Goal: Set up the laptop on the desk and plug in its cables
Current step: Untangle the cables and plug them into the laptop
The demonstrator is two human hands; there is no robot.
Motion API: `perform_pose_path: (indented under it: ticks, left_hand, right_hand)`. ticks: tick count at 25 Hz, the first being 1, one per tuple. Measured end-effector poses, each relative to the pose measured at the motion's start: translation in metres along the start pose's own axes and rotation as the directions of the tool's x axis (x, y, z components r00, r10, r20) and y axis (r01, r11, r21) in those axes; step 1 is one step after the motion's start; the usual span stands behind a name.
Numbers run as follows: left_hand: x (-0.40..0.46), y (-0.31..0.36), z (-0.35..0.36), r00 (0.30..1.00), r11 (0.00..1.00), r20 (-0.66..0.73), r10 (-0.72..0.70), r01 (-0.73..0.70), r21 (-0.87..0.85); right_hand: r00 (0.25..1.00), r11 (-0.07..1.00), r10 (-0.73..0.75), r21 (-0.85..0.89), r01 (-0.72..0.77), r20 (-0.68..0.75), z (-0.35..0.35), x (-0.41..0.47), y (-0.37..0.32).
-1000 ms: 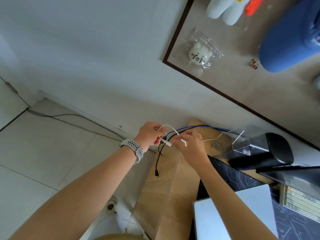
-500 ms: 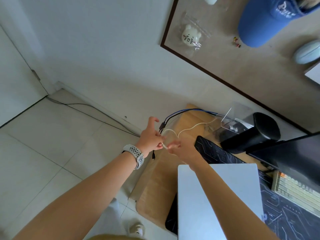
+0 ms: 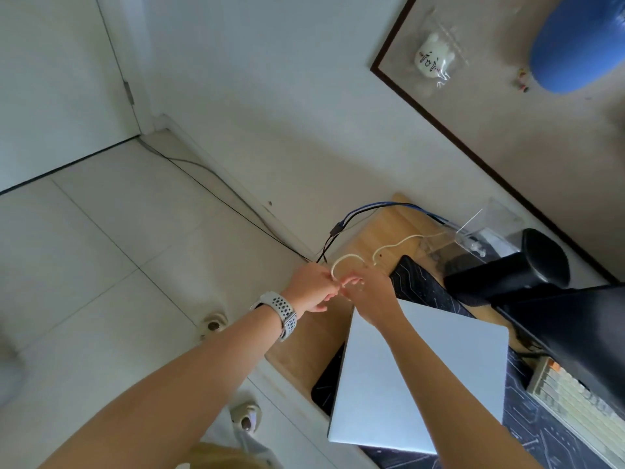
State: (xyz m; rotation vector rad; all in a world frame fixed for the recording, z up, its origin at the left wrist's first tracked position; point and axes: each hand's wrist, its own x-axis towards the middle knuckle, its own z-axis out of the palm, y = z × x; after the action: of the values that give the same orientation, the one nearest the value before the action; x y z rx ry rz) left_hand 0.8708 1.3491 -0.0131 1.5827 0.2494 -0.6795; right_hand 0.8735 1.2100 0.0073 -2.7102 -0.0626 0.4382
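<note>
A closed silver laptop (image 3: pixel 422 374) lies on the dark desk mat (image 3: pixel 416 282) on the wooden desk (image 3: pixel 375 231). A thin white cable (image 3: pixel 399 243) runs from the back of the desk and loops up to my hands over the desk's left end. My left hand (image 3: pixel 313 289), with a grey watch on the wrist, and my right hand (image 3: pixel 368 292) meet at the loop, and both pinch the white cable. A bundle of black and blue cables (image 3: pixel 351 218) hangs off the desk's left edge just behind my hands.
A black monitor (image 3: pixel 575 319) and a black cylindrical speaker (image 3: pixel 514 272) stand at the right, with a keyboard (image 3: pixel 575 397) below the screen. A clear plastic box (image 3: pixel 480 231) sits at the back. A corkboard (image 3: pixel 507 96) hangs on the wall. Tiled floor lies to the left.
My view has swung left and down a little. My left hand's fingers, spread before, have closed onto the white cable. Both hands stay together by the laptop's far left corner.
</note>
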Motion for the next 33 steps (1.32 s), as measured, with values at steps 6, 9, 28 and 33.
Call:
perform_pose_path:
  ticks: [6,9,28,33]
  left_hand:
    - [0.005,-0.013,0.001,0.862,0.811,-0.152,0.484,-0.377,0.448]
    - [0.007,-0.02,-0.001,0.83,0.616,-0.073,0.552,-0.348,0.706]
    - [0.014,-0.051,0.025,0.997,0.98,0.046,-0.064,0.071,-0.187]
    - [0.013,-0.046,0.028,0.997,0.986,0.009,-0.072,0.073,-0.15]
  right_hand:
    - [0.992,0.993,0.015,0.114,-0.029,0.122,-0.006,-0.001,-0.001]
    - [0.987,0.999,0.037,-0.01,-0.036,0.156,-0.003,0.006,0.006]
    - [0.937,0.966,0.213,0.084,-0.245,0.278,-0.015,0.006,0.048]
    - [0.947,0.968,0.215,0.079,-0.24,0.241,-0.011,0.008,0.051]
